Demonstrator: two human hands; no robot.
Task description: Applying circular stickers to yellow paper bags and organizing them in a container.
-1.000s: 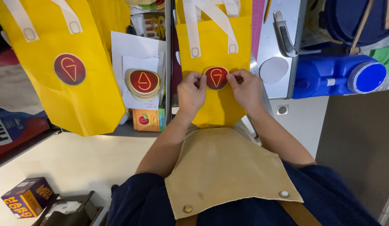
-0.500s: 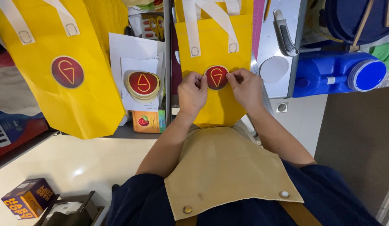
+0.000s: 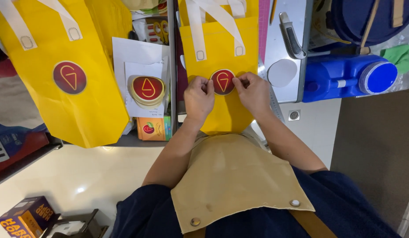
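- The round red sticker [image 3: 223, 82] sits on the front of the yellow tote bag [image 3: 217, 53] lying on the table [image 3: 151, 140], just below the bag's two white handles [image 3: 200, 26].
- The left hand [image 3: 199, 98] presses at the sticker's left edge; its grip is closed, fingertips together on the rim.
- The right hand [image 3: 254, 93] presses at the sticker's right edge, grip likewise pinched onto the rim.
- Judged progress: the sticker appears placed and centred on the bag; smoothing of its edges looks in hand. Whether it is fully stuck down cannot be told.
- Sticker condition: dark red disc with a thin pale outline and a triangular mark, flat, no visible wrinkle; both side edges are covered by fingers.
- Left of the bag, a stack of matching stickers [image 3: 147, 89] rests on white paper sheets [image 3: 136, 57], suggesting more remain.
- Further left of the bag, a second yellow tote bag [image 3: 88, 101] already carries a like sticker.
- Right of the bag: a steel ruler [image 3: 270, 94], a utility knife [image 3: 291, 37] and a blue container [image 3: 341, 77].
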